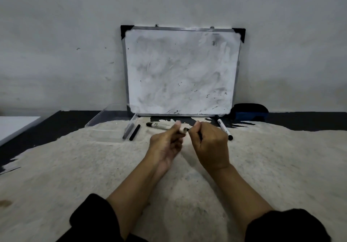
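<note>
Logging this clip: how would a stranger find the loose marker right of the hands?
Start at the whiteboard leaning on the wall. Below its right corner, by the blue eraser, lies the marker. It alone lies untouched with a white barrel.

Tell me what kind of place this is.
Probably a plain room set up for writing: a smudged whiteboard leans against the bare wall, an eraser and loose markers lie on the worn table, and the left hand and right hand hold a marker.

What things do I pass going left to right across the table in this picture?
clear tray → black pen → left hand, holding the white marker → right hand, pinching its end → loose marker → blue eraser
</note>
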